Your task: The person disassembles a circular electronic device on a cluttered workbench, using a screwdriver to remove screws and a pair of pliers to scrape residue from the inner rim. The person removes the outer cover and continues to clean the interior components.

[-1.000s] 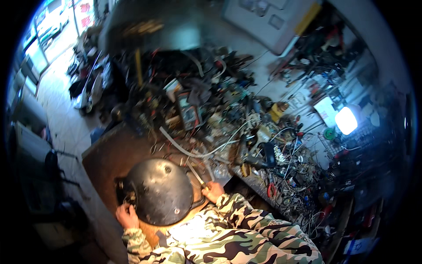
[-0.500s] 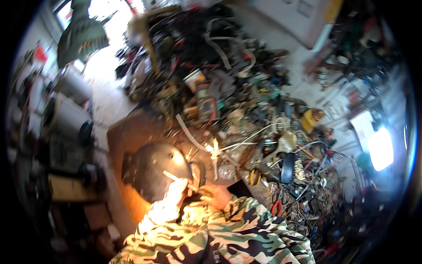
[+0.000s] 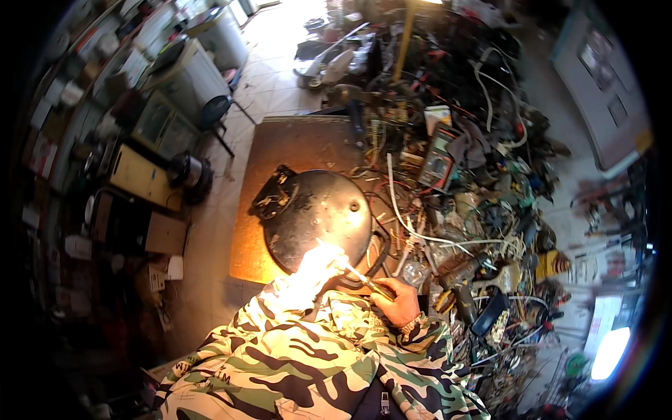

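My right hand (image 3: pixel 399 302) is closed around the handle of a screwdriver (image 3: pixel 358 274). Its shaft points up and left toward my left hand (image 3: pixel 319 267). Strong light washes out that left hand; its fingers look closed, and what lies in them is lost in the glare. Beyond both hands, a round black pan-like appliance (image 3: pixel 318 203) rests on a brown wooden board. A bracket, perhaps a hinge, sticks out at its upper left, and a black loop handle (image 3: pixel 380 250) curves along its right side.
The wooden board (image 3: pixel 245 217) ends at the left over a tiled floor. To the right spreads a heap of cables, tools and parts, including a multimeter (image 3: pixel 438 162) and a black tray (image 3: pixel 491 311). A black stool (image 3: pixel 215 108) and cabinets stand at the left. A bright lamp (image 3: pixel 611 353) glows at lower right.
My view has turned, shifting the scene rightward, and is sharper. The dark green hanging thing at upper left has left the picture. The screwdriver shows more plainly in my right hand.
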The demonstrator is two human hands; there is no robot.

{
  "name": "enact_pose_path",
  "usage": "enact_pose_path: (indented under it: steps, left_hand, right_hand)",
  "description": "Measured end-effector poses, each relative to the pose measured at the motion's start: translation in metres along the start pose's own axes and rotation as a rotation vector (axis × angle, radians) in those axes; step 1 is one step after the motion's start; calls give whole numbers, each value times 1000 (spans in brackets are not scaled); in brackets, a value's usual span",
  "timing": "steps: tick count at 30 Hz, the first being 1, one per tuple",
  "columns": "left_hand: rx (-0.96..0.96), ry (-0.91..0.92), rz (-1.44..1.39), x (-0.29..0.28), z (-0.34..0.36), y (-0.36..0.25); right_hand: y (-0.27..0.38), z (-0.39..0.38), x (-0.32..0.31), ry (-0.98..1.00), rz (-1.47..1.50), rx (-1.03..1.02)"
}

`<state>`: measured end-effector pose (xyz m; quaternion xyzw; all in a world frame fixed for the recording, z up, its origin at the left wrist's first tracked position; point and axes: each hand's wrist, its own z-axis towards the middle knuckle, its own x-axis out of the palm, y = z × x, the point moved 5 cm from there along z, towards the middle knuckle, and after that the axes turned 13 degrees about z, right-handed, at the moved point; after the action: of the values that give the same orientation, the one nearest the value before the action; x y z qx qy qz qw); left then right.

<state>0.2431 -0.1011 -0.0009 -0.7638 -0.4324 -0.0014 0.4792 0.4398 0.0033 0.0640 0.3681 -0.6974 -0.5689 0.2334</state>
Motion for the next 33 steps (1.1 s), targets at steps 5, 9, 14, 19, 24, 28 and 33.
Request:
enact_pose_path:
  steps: [5,9,14,19,24,28,33]
  left_hand:
    - [142,216,246,-51,0,-9]
    - [109,95,285,-104,0,-6]
    - [77,-135,510,-144,-6,-35]
    - [416,385,-198,-158,24,-24]
    - [358,94,156,-188,46,-26]
    - [303,-71,412,-201,54,-32]
    - [246,-65,443,-206,60,-41]
  right_hand:
    - [23,44,47,6,-56,-81]
    - [44,83,93,42,-179,-333]
    - [102,129,143,196,-510,-432]
    - [129,149,175,286,-740,-230]
    - [140,158,184,281,-841,-193]
    - [154,161,191,304,-844,-184]
    - [166,165,193,268,-794,-176]
